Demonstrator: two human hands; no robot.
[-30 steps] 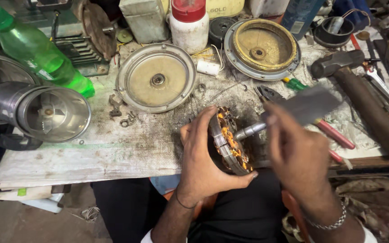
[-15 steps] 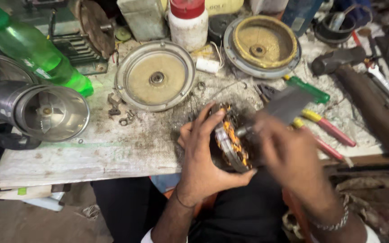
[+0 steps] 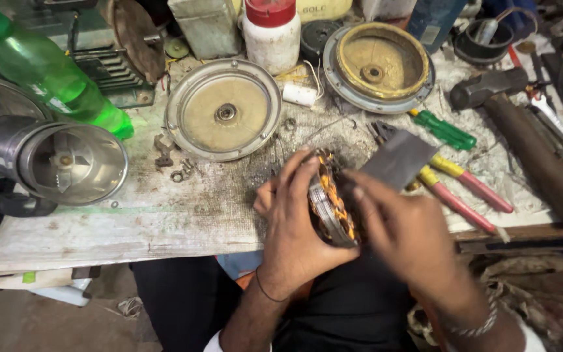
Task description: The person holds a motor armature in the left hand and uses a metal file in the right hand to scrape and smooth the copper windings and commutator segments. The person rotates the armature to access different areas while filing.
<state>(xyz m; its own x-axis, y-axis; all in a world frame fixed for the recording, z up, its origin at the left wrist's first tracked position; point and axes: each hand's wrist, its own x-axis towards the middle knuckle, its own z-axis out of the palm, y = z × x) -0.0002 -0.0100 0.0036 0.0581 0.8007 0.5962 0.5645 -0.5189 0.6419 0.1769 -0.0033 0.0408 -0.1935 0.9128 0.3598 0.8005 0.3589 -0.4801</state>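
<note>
My left hand (image 3: 294,228) grips a round motor stator (image 3: 329,205) with copper windings, held on edge at the front of the dirty workbench (image 3: 164,208). My right hand (image 3: 402,238) holds a grey flat-bladed tool (image 3: 395,160), its blade angled up to the right from the stator's face. The tool's tip is hidden by my fingers. Both hands hover just over the bench edge, above my lap.
Two round motor covers lie behind: a grey one (image 3: 224,109) and a brass-coloured one (image 3: 378,64). A green bottle (image 3: 53,81) and a steel jar (image 3: 53,160) are at the left. A hammer (image 3: 529,137), screwdrivers (image 3: 444,129) and red-handled pliers (image 3: 464,189) are at the right. A white red-capped jar (image 3: 272,32) stands at the back.
My right hand with the blade has swung down and left against the stator, with motion blur. My left hand has kept its grip, with the stator tilted slightly.
</note>
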